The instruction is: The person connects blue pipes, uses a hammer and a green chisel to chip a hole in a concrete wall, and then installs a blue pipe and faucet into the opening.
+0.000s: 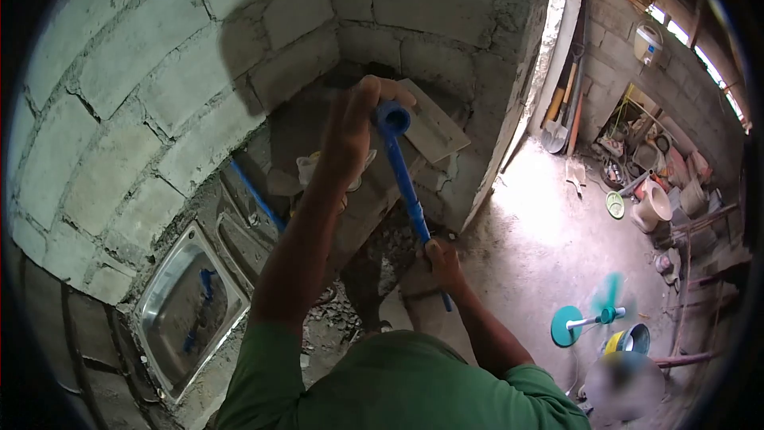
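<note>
A blue plastic pipe [404, 183] with a round-mouthed elbow fitting [393, 119] at its upper end is held at a slant in front of me. My left hand [362, 111] is at the fitting, its fingers bent around the far side and partly hidden. Lower down, my right hand [446, 265] is closed around the pipe, whose lower end sticks out below the fist. Beyond the fitting lies a flat pale board [434, 121]. Under my left forearm, a white bag-like item [309, 167] is partly covered.
A steel sink [241, 300] on the left holds blue fittings [207, 283]. Another blue pipe [259, 195] lies beside the block wall [199, 111]. Rubble [330, 318] lies below. Rightward are a shovel [555, 137], a green fan [567, 326], a bucket [635, 340] and a person [625, 386].
</note>
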